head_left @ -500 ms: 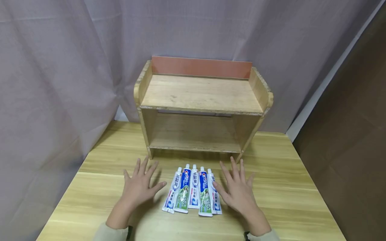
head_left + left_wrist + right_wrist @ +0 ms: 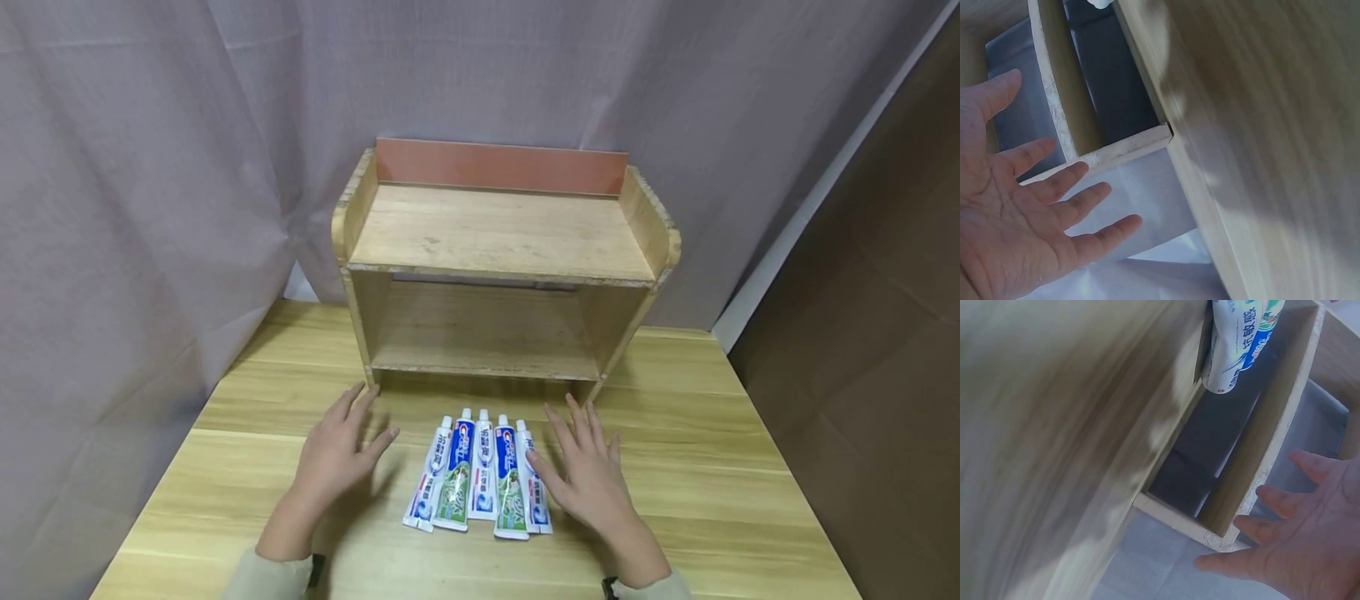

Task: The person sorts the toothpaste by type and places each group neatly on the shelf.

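Observation:
Several toothpaste tubes lie fanned side by side on the table, caps pointing at the shelf. Two are blue and green, like this tube [image 2: 454,483]; the others are mostly white, like the middle tube [image 2: 483,475]. Left of the row my left hand [image 2: 333,454] hovers with spread fingers and holds nothing; its palm shows in the left wrist view. My right hand [image 2: 592,475] is at the row's right side, fingers extended, its thumb overlapping the rightmost white tube [image 2: 537,504] in the head view. In the right wrist view a white tube [image 2: 1225,356] appears near the top.
A two-tier wooden shelf [image 2: 495,237] with a reddish back strip [image 2: 502,169] stands behind the tubes on the wood-grain table [image 2: 712,467]. Grey curtain [image 2: 480,75] hangs behind it. A brown surface [image 2: 885,333] rises at the right.
My left hand has shifted slightly left and turned, its fingers closer together. The right hand's fingers have drawn in a little. The tubes and shelf stay put.

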The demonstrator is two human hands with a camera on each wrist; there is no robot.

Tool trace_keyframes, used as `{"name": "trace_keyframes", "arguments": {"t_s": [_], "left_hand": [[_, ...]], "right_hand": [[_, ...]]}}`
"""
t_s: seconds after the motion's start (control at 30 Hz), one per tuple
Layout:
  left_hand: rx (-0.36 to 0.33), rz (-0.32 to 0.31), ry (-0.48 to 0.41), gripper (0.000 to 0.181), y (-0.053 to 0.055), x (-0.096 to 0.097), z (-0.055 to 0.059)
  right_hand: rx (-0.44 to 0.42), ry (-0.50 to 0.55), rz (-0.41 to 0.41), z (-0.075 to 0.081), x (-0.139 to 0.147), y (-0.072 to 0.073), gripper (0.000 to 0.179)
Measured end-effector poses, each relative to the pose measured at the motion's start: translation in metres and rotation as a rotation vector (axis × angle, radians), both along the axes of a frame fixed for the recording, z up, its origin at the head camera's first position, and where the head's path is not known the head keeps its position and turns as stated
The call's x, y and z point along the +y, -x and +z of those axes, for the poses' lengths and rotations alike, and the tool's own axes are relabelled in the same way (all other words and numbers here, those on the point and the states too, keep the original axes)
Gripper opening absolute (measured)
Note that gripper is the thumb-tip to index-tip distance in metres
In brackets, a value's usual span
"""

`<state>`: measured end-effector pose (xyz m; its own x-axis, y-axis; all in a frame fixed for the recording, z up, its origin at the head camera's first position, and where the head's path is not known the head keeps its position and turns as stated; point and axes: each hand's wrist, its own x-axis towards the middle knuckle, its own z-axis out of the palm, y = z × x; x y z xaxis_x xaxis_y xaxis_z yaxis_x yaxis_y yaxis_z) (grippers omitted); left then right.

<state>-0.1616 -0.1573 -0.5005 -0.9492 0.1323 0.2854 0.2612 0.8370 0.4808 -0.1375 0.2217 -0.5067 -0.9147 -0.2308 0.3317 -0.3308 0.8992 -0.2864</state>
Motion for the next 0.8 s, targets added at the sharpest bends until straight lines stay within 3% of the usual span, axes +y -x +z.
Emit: {"name": "trace_keyframes", "arguments": {"t_s": [0.47, 0.8], "left_hand": [[-0.045, 0.063, -0.260, 0.077, 0.017, -0.007, 0.010], [-0.038, 0.068, -0.293, 0.076, 0.023, -0.007, 0.017]], "right_hand": [[0.010, 0.069, 0.095, -0.007, -0.010, 0.002, 0.070], [-0.003, 0.073, 0.092, -0.008, -0.013, 0.001, 0.068]]}}
